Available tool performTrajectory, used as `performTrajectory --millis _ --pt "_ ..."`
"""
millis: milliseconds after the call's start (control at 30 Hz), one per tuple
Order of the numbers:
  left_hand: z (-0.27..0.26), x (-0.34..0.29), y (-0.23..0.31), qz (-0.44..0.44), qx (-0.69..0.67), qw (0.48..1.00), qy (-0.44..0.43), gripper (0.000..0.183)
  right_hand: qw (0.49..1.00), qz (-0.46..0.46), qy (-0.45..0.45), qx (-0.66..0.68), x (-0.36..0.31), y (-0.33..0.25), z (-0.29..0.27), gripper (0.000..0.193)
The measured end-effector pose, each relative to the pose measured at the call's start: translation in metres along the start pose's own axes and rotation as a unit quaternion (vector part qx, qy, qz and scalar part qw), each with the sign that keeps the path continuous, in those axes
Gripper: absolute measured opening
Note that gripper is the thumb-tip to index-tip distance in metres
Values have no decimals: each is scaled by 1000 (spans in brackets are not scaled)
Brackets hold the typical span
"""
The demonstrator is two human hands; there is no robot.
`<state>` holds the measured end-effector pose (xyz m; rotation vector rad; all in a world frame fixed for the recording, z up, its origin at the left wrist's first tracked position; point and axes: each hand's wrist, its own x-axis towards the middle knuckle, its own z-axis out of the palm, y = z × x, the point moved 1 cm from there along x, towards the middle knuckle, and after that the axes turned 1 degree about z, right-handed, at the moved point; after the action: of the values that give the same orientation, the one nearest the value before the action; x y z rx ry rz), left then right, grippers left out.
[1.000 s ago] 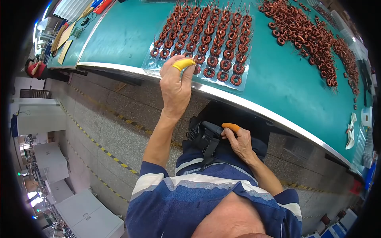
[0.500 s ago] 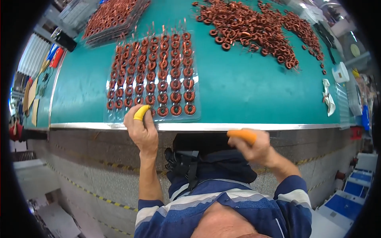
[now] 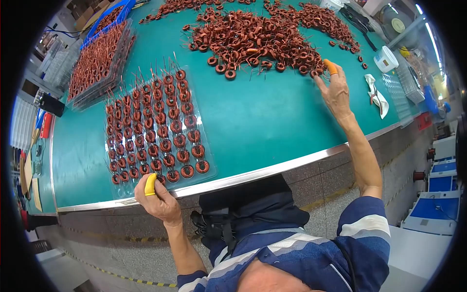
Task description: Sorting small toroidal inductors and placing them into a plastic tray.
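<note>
A clear plastic tray (image 3: pixel 206 163) near the table's front edge holds rows of copper-wound ring coils (image 3: pixel 187 171), their wire ends sticking up at the far side. My left hand (image 3: pixel 159 202), with a yellow finger cot, is at the tray's near edge. Its fingers are drawn together beside a coil in the nearest row; what they grip is hidden. My right hand (image 3: pixel 336 92) wears an orange finger cot and reaches out to the right end of a large loose pile of similar coils (image 3: pixel 258 41). Its thumb and forefinger are apart at the pile's edge, with no coil visibly gripped.
Stacked trays of coils (image 3: pixel 99 63) stand at the far left, near a black cylinder (image 3: pixel 50 104). To the right are a white tub (image 3: pixel 386 59), a crumpled white cloth (image 3: pixel 377 97) and clear empty trays (image 3: pixel 398 95). A metal strip (image 3: pixel 272 170) edges the green table.
My right hand has moved from in front of the table forward and right to the coil pile. The view has turned and shifted; my left hand stays at the tray's near edge.
</note>
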<state>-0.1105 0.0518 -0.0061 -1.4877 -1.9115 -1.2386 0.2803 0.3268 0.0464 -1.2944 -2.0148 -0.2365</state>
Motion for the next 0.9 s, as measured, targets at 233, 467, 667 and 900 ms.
performTrajectory --millis 233,467,667,900 --pt "4 1 1 9 20 1000 8 13 998 -6 -10 -69 -6 30 23 45" --pt "3 1 1 18 15 1000 9 13 987 70 85 119 -3 21 6 29" --pt "0 0 2 14 17 1000 9 14 917 154 97 355 -5 -14 -16 25" --pt "-30 1 47 -120 -208 967 83 24 914 76 80 389 -39 -97 -38 24"
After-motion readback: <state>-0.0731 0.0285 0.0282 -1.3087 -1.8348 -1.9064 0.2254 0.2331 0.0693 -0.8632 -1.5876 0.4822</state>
